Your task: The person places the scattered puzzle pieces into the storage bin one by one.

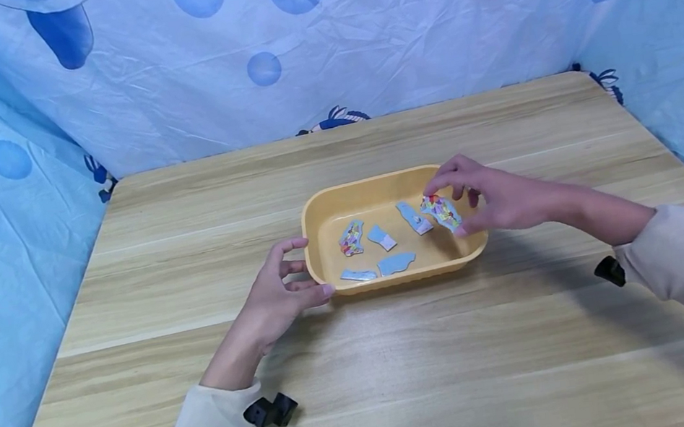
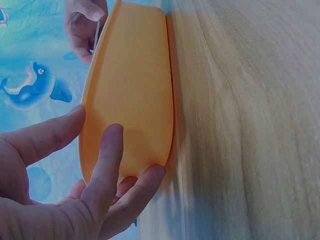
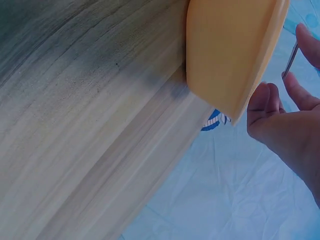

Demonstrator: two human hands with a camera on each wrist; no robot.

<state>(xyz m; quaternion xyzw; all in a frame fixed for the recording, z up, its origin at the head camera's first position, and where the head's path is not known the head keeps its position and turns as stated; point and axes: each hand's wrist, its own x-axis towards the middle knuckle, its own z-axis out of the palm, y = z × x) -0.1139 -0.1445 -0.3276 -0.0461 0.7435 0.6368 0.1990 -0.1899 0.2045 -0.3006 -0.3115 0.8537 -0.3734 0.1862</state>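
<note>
A shallow yellow plastic tray (image 1: 371, 187) stands on the wooden table. At its left end the left hand (image 1: 284, 291) holds the tray, thumb near the front corner and the other fingers spread along the outer wall; the left wrist view shows fingertips (image 2: 112, 137) against that wall. Above the tray's right end, the right hand (image 1: 493, 196) pinches a colourful puzzle piece (image 1: 443, 212) between thumb and index finger. In the right wrist view this thin piece (image 3: 290, 61) is edge-on, above the rim.
Inside the tray lie several other pieces: a colourful one (image 1: 352, 237), a small blue-and-white one (image 1: 381, 238), a longer one (image 1: 414, 218) and pale blue ones (image 1: 396, 263) by the front wall. Blue patterned cloth (image 1: 166, 85) hangs around the table (image 1: 195, 292).
</note>
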